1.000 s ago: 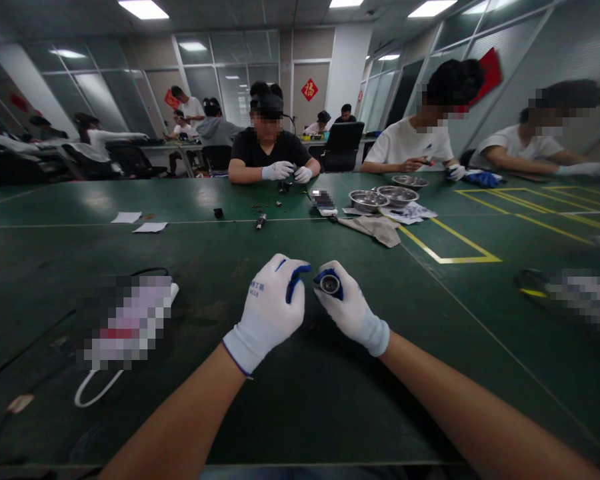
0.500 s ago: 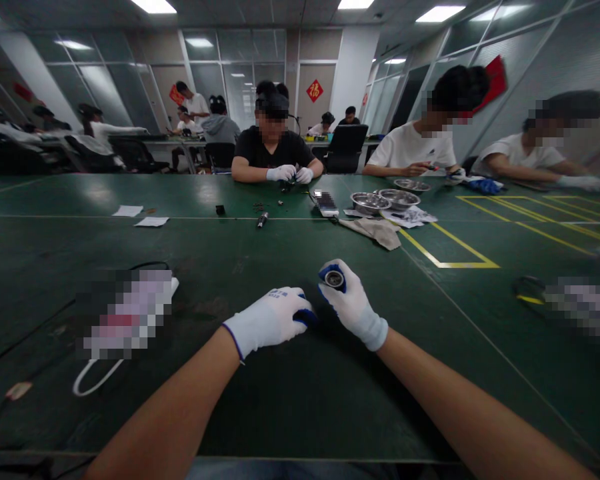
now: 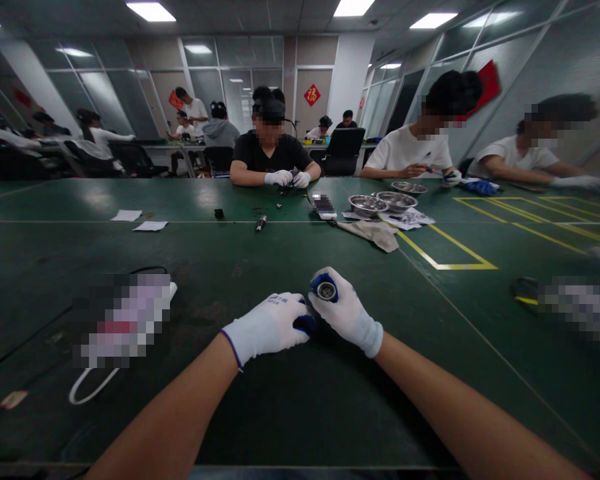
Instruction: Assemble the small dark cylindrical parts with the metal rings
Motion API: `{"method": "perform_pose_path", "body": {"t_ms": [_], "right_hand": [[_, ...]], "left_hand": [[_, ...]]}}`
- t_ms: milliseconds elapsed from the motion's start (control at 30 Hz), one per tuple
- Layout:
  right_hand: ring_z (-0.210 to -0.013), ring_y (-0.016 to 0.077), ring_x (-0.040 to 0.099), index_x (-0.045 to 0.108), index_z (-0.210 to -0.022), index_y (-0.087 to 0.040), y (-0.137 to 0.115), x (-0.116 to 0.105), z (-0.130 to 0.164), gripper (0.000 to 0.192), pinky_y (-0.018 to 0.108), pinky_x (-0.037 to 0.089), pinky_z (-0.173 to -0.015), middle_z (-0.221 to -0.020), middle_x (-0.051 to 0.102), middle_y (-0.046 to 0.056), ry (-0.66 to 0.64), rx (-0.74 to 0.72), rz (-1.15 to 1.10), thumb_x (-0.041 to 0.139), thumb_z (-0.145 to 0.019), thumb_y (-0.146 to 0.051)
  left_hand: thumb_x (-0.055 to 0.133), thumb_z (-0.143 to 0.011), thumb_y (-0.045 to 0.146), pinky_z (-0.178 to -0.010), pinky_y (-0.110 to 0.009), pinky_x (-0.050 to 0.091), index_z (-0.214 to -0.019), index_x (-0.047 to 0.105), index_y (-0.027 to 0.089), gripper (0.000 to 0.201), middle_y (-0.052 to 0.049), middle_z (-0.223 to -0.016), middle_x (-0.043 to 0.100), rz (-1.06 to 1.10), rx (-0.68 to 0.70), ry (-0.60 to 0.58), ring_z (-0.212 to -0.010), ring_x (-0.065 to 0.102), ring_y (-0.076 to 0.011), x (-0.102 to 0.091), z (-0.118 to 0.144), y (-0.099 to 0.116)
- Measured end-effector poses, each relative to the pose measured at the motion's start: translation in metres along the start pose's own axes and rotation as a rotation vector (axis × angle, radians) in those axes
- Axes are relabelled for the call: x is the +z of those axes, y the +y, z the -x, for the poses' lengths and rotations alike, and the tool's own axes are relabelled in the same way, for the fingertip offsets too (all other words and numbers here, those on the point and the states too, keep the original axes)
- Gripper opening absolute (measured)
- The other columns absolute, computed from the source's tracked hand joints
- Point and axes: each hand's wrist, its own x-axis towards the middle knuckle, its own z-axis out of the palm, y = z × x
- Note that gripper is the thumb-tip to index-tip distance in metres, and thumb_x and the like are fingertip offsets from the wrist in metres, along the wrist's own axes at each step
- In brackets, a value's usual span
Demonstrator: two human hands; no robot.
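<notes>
My right hand (image 3: 344, 308), in a white glove with blue palm coating, is wrapped round a metal-rimmed cylinder (image 3: 326, 291). Its round open end faces up towards me, and the inside looks dark. The cylinder's lower part is hidden by the fingers, so its exact kind does not show. Close beside it on the left, my left hand (image 3: 280, 322) wears a matching glove and is held low over the table. Its fingers curl inward, closed, with the tips partly out of sight; whatever they hold is hidden.
Across the green table (image 3: 220, 427), a person in black (image 3: 275, 153) handles small parts. A flashlight-like metal piece (image 3: 261, 223) lies ahead of me. Steel bowls (image 3: 367, 204) and a cloth (image 3: 373, 235) are at the back right. A power strip (image 3: 130, 317), partly blurred, lies left with its cord.
My right hand has moved left and slightly nearer to me with the cylinder, closing the gap to my left hand. The left hand has barely shifted.
</notes>
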Motion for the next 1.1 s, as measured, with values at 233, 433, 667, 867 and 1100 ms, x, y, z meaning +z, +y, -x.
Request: {"method": "perform_pose_path", "body": {"t_ms": [233, 433, 667, 867, 1100], "right_hand": [[-0.072, 0.0179, 0.06, 0.054, -0.085, -0.023, 0.005, 0.0, -0.001, 0.014, 0.033, 0.05, -0.067, -0.08, 0.063, 0.0, -0.049, -0.003, 0.0, 0.066, -0.081, -0.03], [-0.073, 0.018, 0.06, 0.055, -0.089, -0.023, 0.007, -0.002, -0.002, 0.015, 0.033, 0.05, -0.067, -0.082, 0.063, 0.0, -0.086, 0.003, 0.004, 0.065, -0.083, -0.032], [-0.072, 0.0177, 0.059, 0.055, -0.086, -0.023, 0.009, -0.006, -0.005, 0.014, 0.033, 0.048, -0.067, -0.079, 0.061, -0.001, -0.058, 0.023, -0.009, 0.064, -0.081, -0.032], [-0.072, 0.0191, 0.059, 0.055, -0.086, -0.023, 0.01, -0.006, -0.005, 0.014, 0.035, 0.049, -0.068, -0.079, 0.062, 0.0, -0.067, 0.055, -0.023, 0.064, -0.079, -0.032], [-0.071, 0.0172, 0.058, 0.057, -0.086, -0.022, 0.011, -0.005, -0.005, 0.013, 0.032, 0.047, -0.068, -0.079, 0.062, -0.001, -0.087, 0.056, -0.025, 0.064, -0.078, -0.029]], "left_hand": [[0.074, -0.088, 0.031, -0.107, -0.043, 0.05, -0.112, 0.074, 0.022, 0.026, -0.009, -0.124, 0.072, -0.04, -0.023, 0.021, -0.117, 0.067, -0.0285, 0.004, -0.001, -0.003], [0.071, -0.089, 0.029, -0.108, -0.043, 0.05, -0.113, 0.072, 0.022, 0.025, -0.01, -0.125, 0.071, -0.027, -0.029, 0.02, -0.118, 0.066, -0.0285, 0.003, 0.002, -0.003], [0.062, -0.093, 0.018, -0.116, -0.043, 0.044, -0.117, 0.074, 0.028, 0.028, -0.005, -0.135, 0.067, 0.026, 0.034, -0.01, -0.127, 0.061, -0.0259, 0.001, 0.005, -0.004], [0.065, -0.093, 0.02, -0.111, -0.043, 0.048, -0.109, 0.078, 0.029, 0.022, -0.004, -0.126, 0.07, 0.05, 0.086, -0.034, -0.12, 0.064, -0.0253, 0.003, 0.002, -0.005], [0.058, -0.097, 0.017, -0.112, -0.04, 0.047, -0.112, 0.078, 0.028, 0.028, -0.004, -0.128, 0.07, 0.016, 0.129, -0.066, -0.121, 0.064, -0.0237, 0.007, 0.0, -0.004]]}}
